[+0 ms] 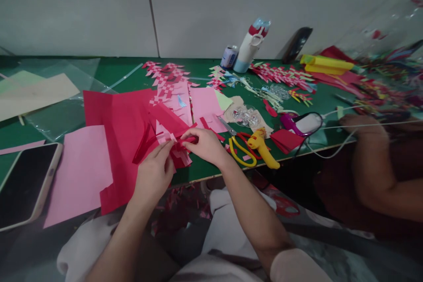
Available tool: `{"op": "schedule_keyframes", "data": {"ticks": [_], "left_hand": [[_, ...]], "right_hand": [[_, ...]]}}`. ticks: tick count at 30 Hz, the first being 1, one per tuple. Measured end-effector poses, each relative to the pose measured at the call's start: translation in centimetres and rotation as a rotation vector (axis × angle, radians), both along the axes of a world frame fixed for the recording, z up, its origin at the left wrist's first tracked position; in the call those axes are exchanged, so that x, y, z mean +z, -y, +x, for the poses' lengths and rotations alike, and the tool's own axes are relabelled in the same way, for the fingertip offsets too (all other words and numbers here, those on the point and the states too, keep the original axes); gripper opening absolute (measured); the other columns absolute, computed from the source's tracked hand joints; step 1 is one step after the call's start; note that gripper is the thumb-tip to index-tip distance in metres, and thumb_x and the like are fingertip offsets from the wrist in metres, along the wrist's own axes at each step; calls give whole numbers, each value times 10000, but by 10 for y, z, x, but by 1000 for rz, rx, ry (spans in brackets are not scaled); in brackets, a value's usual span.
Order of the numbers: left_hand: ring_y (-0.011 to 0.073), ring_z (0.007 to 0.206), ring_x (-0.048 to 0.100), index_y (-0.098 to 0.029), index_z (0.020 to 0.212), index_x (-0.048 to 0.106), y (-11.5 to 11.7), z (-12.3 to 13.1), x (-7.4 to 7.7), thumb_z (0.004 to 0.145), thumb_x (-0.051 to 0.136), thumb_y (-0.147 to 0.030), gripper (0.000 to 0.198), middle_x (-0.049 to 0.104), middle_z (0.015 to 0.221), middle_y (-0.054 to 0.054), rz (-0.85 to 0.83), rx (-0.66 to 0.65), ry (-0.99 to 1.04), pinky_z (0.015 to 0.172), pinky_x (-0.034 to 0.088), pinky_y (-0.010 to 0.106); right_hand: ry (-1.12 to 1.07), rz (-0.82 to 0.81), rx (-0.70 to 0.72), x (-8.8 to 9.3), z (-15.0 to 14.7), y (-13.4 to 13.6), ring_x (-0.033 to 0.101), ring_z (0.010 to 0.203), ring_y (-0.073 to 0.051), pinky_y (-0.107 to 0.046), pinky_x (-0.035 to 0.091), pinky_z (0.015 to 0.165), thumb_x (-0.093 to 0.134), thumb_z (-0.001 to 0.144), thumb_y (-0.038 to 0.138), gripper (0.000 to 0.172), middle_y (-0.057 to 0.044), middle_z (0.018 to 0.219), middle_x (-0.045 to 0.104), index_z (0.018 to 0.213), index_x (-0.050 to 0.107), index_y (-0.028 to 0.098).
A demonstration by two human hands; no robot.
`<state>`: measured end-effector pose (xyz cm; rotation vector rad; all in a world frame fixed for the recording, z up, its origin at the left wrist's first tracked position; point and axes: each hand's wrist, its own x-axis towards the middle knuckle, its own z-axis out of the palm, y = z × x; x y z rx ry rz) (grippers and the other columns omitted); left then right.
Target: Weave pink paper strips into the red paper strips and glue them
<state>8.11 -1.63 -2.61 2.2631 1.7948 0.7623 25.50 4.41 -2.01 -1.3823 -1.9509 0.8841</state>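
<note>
Near the table's front edge, my left hand (pixel 154 172) has its fingers together on a small piece of woven pink and red paper strips (pixel 181 157). My right hand (pixel 208 146) pinches a red paper strip (pixel 189 140) at the right side of that piece. The fingers partly cover the weave. Left of my hands lies a large red paper sheet (pixel 122 114), creased and partly overlapping a pink paper sheet (pixel 81 169). Scissors (pixel 246 152) with yellow and red handles rest right of my right hand, beside a yellow glue gun (pixel 262 145).
A phone (pixel 24 185) lies at the left. Woven paper pieces (pixel 170 72), a can (pixel 229 57) and a bottle (pixel 249 48) stand or lie toward the wall. A white device (pixel 309 123) with cables sits at the right, near another person's arm (pixel 372 154).
</note>
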Motion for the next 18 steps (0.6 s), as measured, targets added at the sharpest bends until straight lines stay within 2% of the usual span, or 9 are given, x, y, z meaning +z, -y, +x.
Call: {"op": "schedule_keyframes", "data": {"ticks": [6,12,18], "left_hand": [[219,1038,626,-213,1025,687,0,2,0,821,411,-123,354,617,1225,81,-66,-80,-72,829,536,321],[252,1050,604,-211,1092,665,-1,1,-6,838,421,-145,358,598,1223,107,-40,-113,-153,826,531,368],[211,927,641,-175,1082,651,-3,6,-7,899,430,-255,299,638,1143,98,7,-39,-197,720,509,284]], "right_hand": [[4,-4,-2,1,0,-1,661,841,-145,-261,493,770,626,773,189,133,1,913,721,891,685,211],[-27,-26,1,0,-2,-1,658,827,-143,-258,498,750,614,786,209,154,-11,917,717,925,682,208],[-122,-55,19,0,-3,1,648,795,-127,-253,499,746,590,817,251,149,-14,863,700,933,664,195]]}}
